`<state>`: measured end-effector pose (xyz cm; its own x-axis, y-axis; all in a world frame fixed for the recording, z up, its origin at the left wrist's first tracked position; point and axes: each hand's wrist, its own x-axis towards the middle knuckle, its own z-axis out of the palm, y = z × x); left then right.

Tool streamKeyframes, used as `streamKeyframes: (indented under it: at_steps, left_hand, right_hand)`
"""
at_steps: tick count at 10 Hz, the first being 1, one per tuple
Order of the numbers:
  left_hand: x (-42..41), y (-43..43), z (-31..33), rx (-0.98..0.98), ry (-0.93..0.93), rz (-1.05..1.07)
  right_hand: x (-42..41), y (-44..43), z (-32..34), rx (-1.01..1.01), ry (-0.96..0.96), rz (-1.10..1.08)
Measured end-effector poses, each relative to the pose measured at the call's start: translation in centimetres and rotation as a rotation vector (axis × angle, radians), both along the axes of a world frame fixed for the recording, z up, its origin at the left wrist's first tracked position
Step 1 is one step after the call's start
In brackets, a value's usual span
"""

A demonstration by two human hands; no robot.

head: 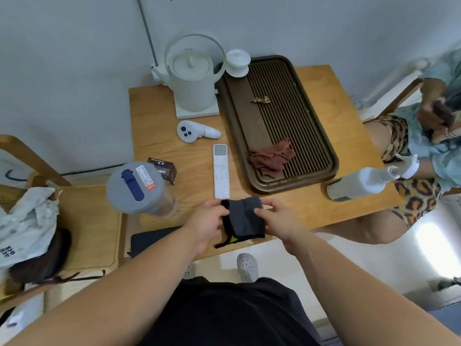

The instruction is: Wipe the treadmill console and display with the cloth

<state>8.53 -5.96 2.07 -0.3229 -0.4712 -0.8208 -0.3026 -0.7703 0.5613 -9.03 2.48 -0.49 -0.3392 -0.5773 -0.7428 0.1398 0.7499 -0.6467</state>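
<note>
A dark grey folded cloth (243,218) is held over the near edge of a wooden table (311,203), with a black strap and a yellow patch showing at its lower left corner. The left hand (208,222) grips the cloth's left edge, fingers closed over the fabric, and the right hand (277,218) pinches its right side, thumb on top. Just beyond the cloth lies a white remote control (221,171), lengthwise away from the person. To its left stand a grey-lidded canister (136,187) with a blue clasp and, behind that, a small dark box (164,168). Farther back is a white game-style controller (197,132), and behind it a white electric kettle (193,78) on its base. To the right of the remote sits a dark brown slatted tea tray (321,136) holding a crumpled reddish-brown rag (272,158), some small tan scraps (260,99) and, at its far left corner, a white lidded cup (238,62). A white spray bottle (359,184) lies on its side near the table's right edge. A seated person's patterned shorts (411,191) show at the right. At the left, a wooden chair (84,221) carries crumpled light fabric (27,221).
</note>
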Motion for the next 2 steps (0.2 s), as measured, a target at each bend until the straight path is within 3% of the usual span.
streamKeyframes:
  at_steps: [1, 2]
  left_hand:
    - [-1.5, 0.9, 0.2, -0.060, -0.086, 0.012]
    - [-2.3, 1.7, 0.4, -0.110, -0.188, 0.054]
  right_hand:
    - [-1.9, 0.5, -1.7, 0.119, 0.010, 0.224]
    - [-3.5, 0.1, -2.3, 0.109, 0.043, 0.312]
